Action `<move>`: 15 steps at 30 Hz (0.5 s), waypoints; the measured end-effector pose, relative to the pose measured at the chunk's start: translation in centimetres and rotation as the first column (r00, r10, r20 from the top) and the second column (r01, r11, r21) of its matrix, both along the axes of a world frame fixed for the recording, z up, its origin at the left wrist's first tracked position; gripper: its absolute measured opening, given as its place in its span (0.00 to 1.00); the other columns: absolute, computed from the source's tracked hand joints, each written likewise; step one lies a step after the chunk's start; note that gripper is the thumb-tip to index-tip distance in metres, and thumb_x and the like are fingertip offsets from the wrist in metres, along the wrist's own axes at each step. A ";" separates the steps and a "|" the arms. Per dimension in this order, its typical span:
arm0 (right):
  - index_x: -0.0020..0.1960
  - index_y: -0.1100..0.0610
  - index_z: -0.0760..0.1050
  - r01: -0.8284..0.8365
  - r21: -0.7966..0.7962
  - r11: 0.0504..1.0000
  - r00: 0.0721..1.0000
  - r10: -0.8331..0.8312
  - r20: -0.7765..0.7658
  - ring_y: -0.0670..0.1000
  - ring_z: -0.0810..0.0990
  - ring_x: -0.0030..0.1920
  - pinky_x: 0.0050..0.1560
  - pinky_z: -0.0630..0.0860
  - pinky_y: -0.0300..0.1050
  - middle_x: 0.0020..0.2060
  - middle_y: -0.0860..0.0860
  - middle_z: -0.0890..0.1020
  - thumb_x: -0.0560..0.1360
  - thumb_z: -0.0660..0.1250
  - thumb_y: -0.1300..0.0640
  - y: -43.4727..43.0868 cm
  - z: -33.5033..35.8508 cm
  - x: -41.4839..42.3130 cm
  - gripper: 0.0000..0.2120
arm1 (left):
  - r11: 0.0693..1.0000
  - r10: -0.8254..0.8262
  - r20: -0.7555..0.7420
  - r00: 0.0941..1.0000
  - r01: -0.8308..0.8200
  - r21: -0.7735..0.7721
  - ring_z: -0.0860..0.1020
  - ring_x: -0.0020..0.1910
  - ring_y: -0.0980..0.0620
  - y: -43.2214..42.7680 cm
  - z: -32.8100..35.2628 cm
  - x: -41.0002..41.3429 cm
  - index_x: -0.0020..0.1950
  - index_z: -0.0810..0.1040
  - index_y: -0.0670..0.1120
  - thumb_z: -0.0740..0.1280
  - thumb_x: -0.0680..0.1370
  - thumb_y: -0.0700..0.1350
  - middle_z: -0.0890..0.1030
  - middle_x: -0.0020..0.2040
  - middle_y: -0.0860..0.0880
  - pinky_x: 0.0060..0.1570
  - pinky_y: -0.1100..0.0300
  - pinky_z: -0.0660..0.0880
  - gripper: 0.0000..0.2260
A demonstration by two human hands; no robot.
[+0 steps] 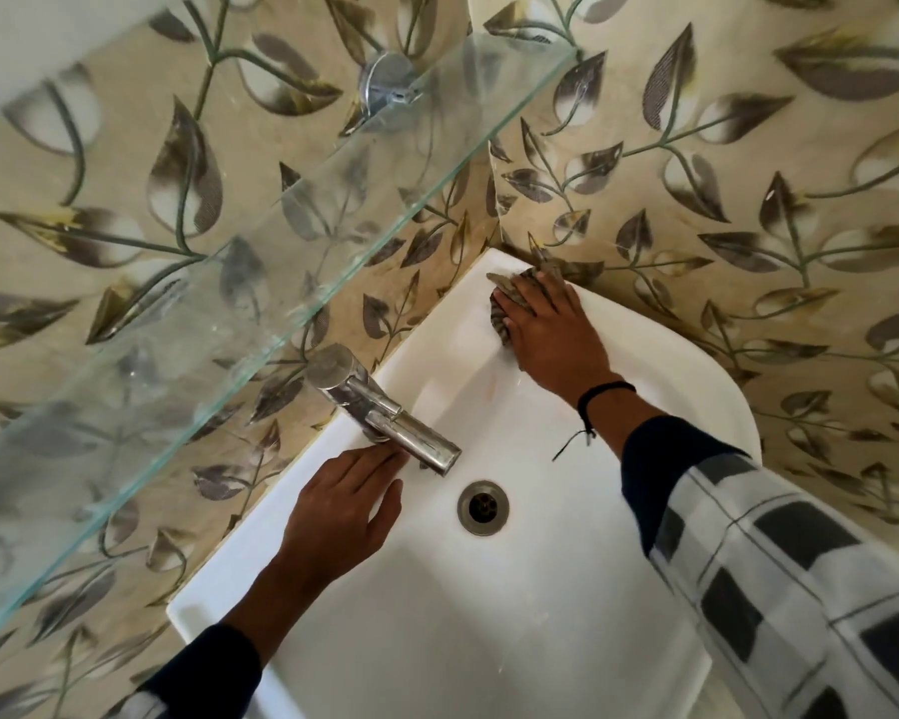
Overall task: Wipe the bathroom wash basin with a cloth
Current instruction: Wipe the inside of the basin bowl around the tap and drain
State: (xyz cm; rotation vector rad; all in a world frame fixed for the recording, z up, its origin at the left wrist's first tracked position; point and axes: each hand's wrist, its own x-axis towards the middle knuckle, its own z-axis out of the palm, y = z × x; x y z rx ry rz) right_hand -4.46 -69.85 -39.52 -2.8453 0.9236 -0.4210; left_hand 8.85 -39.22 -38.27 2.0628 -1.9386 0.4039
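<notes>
Fingers of right hand (551,334) press flat on half-hidden cloth (502,290); left hand (343,505) rests flat on basin (489,614).

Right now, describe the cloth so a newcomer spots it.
Find the white wash basin in the leaf-tiled corner. At its far corner the right hand presses a crumpled cloth onto the rim. It is the only grey-brown striped thing on the white ceramic.

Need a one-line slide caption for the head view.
Right hand presses a cloth onto the far corner of the basin while the left hand rests beside the steel tap.
</notes>
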 end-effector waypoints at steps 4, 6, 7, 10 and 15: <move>0.77 0.51 0.62 0.006 -0.026 1.000 0.998 -0.008 -0.065 0.57 0.56 0.78 0.77 0.51 0.58 0.77 0.50 0.62 0.81 0.60 0.53 -1.6 0.8 -2.4 0.25 | 1.000 0.003 -0.013 1.000 -0.003 0.021 0.81 0.56 0.47 0.0 0.3 0.0 0.62 0.83 0.43 0.67 0.79 0.44 0.83 0.59 0.47 0.55 0.57 0.76 0.13; 0.77 0.53 0.62 0.051 -0.007 0.999 0.998 -0.051 -0.032 0.58 0.55 0.78 0.77 0.51 0.58 0.78 0.51 0.62 0.80 0.61 0.56 -0.7 0.9 -3.1 0.26 | 1.000 0.008 -0.022 1.000 -0.008 0.027 0.81 0.56 0.47 0.0 0.3 0.0 0.62 0.83 0.43 0.67 0.79 0.44 0.83 0.59 0.47 0.55 0.58 0.75 0.13; 0.78 0.53 0.61 0.050 -0.017 0.999 0.998 -0.051 -0.045 0.58 0.54 0.78 0.77 0.51 0.57 0.78 0.51 0.61 0.79 0.62 0.56 -0.2 0.8 -3.5 0.28 | 1.000 0.009 -0.028 1.000 -0.008 0.030 0.81 0.56 0.47 -0.1 0.4 0.0 0.62 0.82 0.43 0.67 0.79 0.44 0.83 0.59 0.47 0.55 0.58 0.76 0.13; 0.79 0.53 0.58 0.070 -0.046 0.996 0.990 -0.075 -0.122 0.58 0.53 0.79 0.77 0.51 0.57 0.78 0.53 0.59 0.76 0.66 0.57 0.3 0.7 -5.5 0.34 | 0.999 0.007 -0.040 0.999 -0.006 0.042 0.81 0.57 0.47 -0.1 0.4 0.1 0.62 0.82 0.43 0.68 0.78 0.43 0.83 0.59 0.47 0.55 0.57 0.76 0.14; 0.78 0.53 0.61 0.127 -0.067 0.990 0.987 -0.132 -0.088 0.55 0.53 0.79 0.77 0.50 0.54 0.78 0.53 0.59 0.81 0.54 0.59 1.1 0.1 -8.4 0.25 | 0.999 0.023 -0.046 0.999 -0.021 0.048 0.81 0.56 0.47 -0.2 0.7 0.0 0.61 0.83 0.43 0.67 0.78 0.44 0.83 0.58 0.47 0.53 0.57 0.76 0.13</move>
